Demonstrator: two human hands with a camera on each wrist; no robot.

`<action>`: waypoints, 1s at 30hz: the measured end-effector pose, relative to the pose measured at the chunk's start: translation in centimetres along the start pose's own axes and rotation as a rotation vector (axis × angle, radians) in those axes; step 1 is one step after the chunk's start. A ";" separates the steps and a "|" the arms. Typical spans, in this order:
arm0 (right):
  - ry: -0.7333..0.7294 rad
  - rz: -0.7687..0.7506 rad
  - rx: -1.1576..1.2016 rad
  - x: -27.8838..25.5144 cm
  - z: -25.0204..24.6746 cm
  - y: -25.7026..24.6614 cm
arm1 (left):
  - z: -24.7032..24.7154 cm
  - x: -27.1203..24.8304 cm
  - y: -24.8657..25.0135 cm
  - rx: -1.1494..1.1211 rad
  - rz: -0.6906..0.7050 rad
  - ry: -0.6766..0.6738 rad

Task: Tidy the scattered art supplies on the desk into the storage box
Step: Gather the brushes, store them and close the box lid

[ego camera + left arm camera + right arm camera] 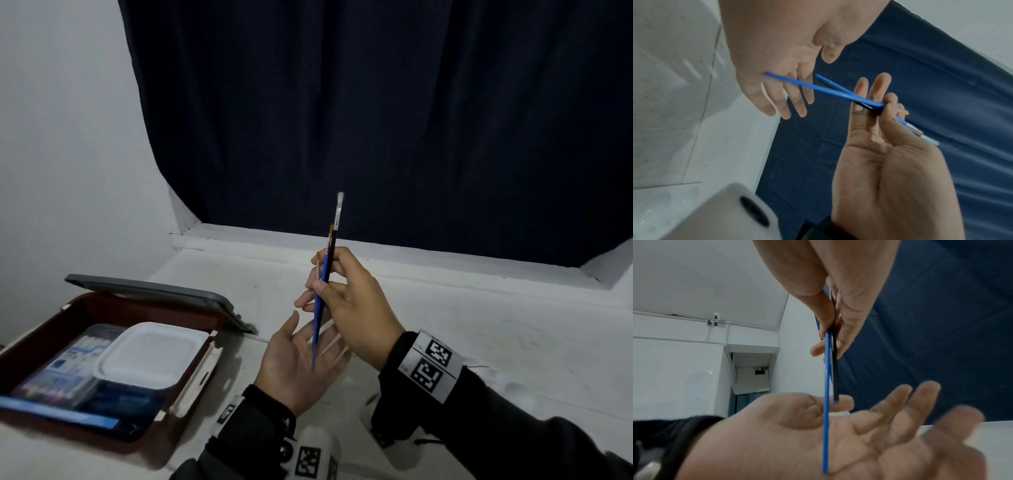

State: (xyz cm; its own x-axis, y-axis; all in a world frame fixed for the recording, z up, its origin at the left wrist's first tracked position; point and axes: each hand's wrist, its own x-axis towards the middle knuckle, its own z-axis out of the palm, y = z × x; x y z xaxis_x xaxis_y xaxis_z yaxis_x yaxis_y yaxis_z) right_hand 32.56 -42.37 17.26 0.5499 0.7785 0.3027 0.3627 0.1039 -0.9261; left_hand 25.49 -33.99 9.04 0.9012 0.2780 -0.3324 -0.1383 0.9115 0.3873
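Several paintbrushes (326,274) stand nearly upright in my right hand (356,308), pinched as a bundle between thumb and fingers, bristles up; I count at least two blue handles and a black one, though the exact number is hard to tell. My left hand (298,363) lies palm up and relaxed beneath them, gripping nothing, and the longest blue handle's end meets the palm in the right wrist view. Both hands hover above the white desk (479,342). Left of them sits the brown storage box (51,329), its grey lid (154,291) swung up at the back. Inside I see a white square lidded container (150,356) resting beside a clear pack of paint tubes (68,370), with a dark, blue-edged flat item (61,411) along the near side.
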 end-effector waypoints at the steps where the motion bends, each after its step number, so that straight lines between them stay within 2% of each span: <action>1: 0.001 -0.001 0.001 0.3 0.8 -0.2 | -0.6 -0.3 0.5 0.005 -0.015 0.023; 4: 0.006 0.023 0.050 1.2 3.3 -0.5 | -1.4 -1.5 2.4 0.008 -0.023 0.047; 11: -0.020 0.139 0.189 1.9 9.7 -1.8 | -3.0 -4.1 9.5 -0.013 0.006 -0.033; 13: -0.003 0.137 0.224 2.2 11.8 -2.8 | -3.6 -5.3 11.5 -0.018 -0.008 -0.051; 16: 0.024 0.094 0.239 2.5 14.8 -4.3 | -4.9 -8.2 14.6 0.061 0.045 -0.046; 21: 0.037 0.061 0.128 3.1 19.1 -5.2 | -9.1 -12.3 20.8 0.320 0.227 0.004; 24: -0.033 0.080 -0.049 3.7 21.4 -4.0 | -11.8 -14.1 24.0 0.477 0.366 0.071; 27: -0.160 0.114 -0.341 4.7 23.5 -2.3 | -14.4 -15.2 26.2 0.799 0.593 0.116; 30: -0.312 0.162 -0.655 6.0 25.0 -0.7 | -17.6 -15.5 27.0 1.262 0.798 0.084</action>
State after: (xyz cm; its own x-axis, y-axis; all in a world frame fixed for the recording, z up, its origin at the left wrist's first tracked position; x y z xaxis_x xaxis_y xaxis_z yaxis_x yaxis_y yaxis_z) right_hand 16.79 -22.25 14.12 0.4307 0.9025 0.0055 0.7235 -0.3417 -0.5999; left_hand 0.55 -8.41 9.55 0.7298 0.6197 0.2887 -0.0940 -0.3273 0.9402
